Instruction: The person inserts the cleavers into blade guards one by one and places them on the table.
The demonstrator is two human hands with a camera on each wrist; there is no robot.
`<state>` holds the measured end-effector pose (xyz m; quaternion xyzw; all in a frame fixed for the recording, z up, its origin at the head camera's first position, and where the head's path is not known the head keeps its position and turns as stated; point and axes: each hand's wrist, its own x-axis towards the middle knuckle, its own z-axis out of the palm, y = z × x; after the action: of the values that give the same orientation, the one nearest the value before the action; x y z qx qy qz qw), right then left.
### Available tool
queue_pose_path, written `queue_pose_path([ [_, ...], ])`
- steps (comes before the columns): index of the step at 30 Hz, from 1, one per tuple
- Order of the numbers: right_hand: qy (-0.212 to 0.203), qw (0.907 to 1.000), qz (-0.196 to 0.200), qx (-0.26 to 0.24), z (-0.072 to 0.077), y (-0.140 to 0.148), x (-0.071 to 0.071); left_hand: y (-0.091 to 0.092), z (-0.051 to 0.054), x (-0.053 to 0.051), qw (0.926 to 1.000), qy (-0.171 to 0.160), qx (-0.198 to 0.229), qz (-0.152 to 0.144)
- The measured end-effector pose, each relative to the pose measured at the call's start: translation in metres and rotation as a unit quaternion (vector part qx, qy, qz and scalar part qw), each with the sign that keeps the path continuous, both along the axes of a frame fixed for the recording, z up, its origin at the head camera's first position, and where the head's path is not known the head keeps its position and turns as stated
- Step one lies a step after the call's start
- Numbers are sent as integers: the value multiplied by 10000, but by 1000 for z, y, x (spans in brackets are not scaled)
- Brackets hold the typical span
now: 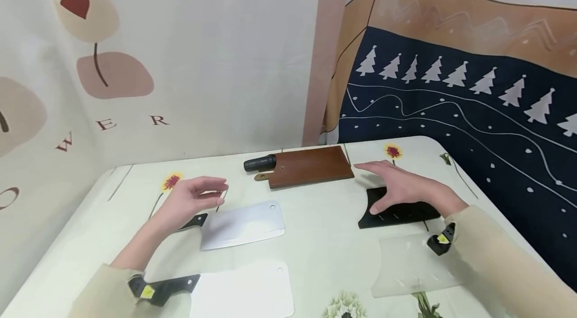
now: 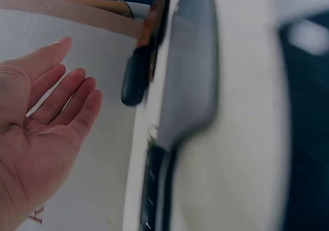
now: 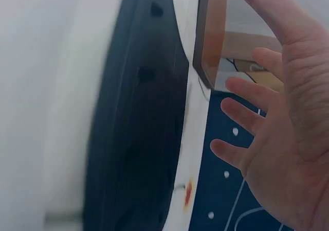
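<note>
My left hand point(image 1: 191, 200) hovers over the black handle of a cleaver point(image 1: 243, 225), fingers loosely bent with nothing between them. In the left wrist view that hand point(image 2: 46, 112) shows its palm, apart from the cleaver point(image 2: 190, 61). A second cleaver point(image 1: 241, 293) lies nearer, its handle partly behind the left wrist strap. Above a black blade sheath point(image 1: 405, 214), my right hand point(image 1: 401, 183) is spread and holds nothing; its thumb overlaps the sheath, and contact is unclear. The right wrist view shows the hand point(image 3: 288, 118) beside the black sheath point(image 3: 139, 112), with a gap between.
A brown sheath point(image 1: 311, 168) with a black handle point(image 1: 260, 163) sticking out lies at the back middle. At the near right, a translucent sheath point(image 1: 405, 268) lies partly under the right forearm. Curtains point(image 1: 225, 57) hang behind the white flowered table point(image 1: 324, 238).
</note>
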<state>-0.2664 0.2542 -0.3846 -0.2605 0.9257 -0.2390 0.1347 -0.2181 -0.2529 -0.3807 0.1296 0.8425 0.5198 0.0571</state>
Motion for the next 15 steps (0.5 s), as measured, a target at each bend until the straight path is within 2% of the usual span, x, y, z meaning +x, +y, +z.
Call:
queue_pose_path([
  [8,215,9995,221,-93,-4,31,19,-32,-15,20,9999,77,-98,110],
  [15,198,9997,104,-81,-12,48,27,-56,-20,28,9995,180,-16,250],
])
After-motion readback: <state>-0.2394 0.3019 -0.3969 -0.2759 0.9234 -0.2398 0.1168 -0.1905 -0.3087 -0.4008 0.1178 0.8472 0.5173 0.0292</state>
